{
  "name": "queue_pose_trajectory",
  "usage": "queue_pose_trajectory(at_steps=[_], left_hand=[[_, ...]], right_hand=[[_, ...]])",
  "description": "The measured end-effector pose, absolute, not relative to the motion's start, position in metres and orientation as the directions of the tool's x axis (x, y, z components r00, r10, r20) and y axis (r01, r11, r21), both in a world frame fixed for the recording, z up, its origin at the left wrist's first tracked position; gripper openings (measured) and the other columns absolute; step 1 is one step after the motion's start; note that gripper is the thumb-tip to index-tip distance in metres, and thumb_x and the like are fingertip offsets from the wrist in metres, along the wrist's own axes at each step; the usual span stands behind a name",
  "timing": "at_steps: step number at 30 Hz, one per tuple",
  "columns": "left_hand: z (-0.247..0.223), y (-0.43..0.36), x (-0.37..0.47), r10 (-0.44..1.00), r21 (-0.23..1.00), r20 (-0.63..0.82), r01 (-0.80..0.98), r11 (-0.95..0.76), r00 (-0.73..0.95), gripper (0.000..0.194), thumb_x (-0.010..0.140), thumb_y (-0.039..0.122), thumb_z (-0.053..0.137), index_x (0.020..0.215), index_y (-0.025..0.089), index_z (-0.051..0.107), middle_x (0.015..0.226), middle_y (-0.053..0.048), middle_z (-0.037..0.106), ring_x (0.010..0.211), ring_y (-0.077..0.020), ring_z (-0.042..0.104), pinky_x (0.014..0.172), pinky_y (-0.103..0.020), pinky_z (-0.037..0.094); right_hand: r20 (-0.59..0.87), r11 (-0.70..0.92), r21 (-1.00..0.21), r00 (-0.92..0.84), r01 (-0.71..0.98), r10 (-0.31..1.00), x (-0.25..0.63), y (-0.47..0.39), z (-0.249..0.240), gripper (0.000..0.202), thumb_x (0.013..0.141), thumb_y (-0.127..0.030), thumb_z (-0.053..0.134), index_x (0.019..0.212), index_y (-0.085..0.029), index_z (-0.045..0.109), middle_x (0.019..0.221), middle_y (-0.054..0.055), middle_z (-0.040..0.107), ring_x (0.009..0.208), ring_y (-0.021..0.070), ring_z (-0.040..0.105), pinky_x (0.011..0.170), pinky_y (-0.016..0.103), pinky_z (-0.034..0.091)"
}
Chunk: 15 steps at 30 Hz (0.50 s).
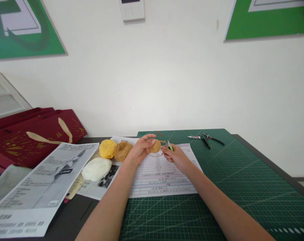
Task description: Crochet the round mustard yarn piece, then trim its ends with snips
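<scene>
Between the fingers of my left hand [141, 149] is a small round brown crocheted piece [156, 146]. A strand of brown yarn [157, 155] hangs below it and runs toward my right hand [176, 155]. That hand is closed around small green-handled scissors [170, 146], their blades pointing up beside the piece. Both hands are above a printed sheet [164, 180]. To the left of my left hand sit a ball of brown yarn [123, 151] and a ball of yellow yarn [107, 149].
A green cutting mat [232, 187] covers much of the table. Pliers [214, 139] and a small tube [193, 137] lie at the back right. A white bundle [96, 168], printed papers [41, 187] and dark red bags [36, 137] are at the left.
</scene>
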<state>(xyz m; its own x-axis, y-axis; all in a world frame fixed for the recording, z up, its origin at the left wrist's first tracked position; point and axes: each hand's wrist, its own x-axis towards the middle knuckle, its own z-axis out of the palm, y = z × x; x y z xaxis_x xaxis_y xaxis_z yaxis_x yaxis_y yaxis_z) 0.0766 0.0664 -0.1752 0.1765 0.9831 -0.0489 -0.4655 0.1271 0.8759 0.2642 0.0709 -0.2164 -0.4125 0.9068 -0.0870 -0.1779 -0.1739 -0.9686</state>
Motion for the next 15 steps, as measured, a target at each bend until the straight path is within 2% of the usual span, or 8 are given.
queue_pose_trajectory(at_steps=[7,15], left_hand=[[-0.176,0.077,0.051,0.997,0.818,-0.06,-0.575,0.026,-0.039,0.028,0.095,0.028,0.065,0.12,0.016,0.064,0.116,-0.009,0.068,0.092,-0.0216,0.069,0.076,-0.04,0.06],[-0.187,0.092,0.025,0.917,0.769,-0.046,-0.601,-0.22,-0.395,0.031,0.095,0.029,0.065,0.123,0.017,0.063,0.121,-0.01,0.066,0.097,-0.0235,0.068,0.079,-0.043,0.06]], right_hand=[[-0.04,-0.087,-0.987,-0.315,-0.135,0.948,0.276,0.085,-0.226,0.033,0.097,-0.036,0.062,0.124,-0.017,0.061,0.12,0.009,0.066,0.099,0.0214,0.068,0.083,0.041,0.06],[0.057,0.101,-0.992,-0.467,0.071,0.883,0.259,0.073,-0.231,0.028,0.098,-0.038,0.059,0.115,-0.016,0.064,0.108,0.006,0.069,0.085,0.0168,0.069,0.074,0.035,0.06]])
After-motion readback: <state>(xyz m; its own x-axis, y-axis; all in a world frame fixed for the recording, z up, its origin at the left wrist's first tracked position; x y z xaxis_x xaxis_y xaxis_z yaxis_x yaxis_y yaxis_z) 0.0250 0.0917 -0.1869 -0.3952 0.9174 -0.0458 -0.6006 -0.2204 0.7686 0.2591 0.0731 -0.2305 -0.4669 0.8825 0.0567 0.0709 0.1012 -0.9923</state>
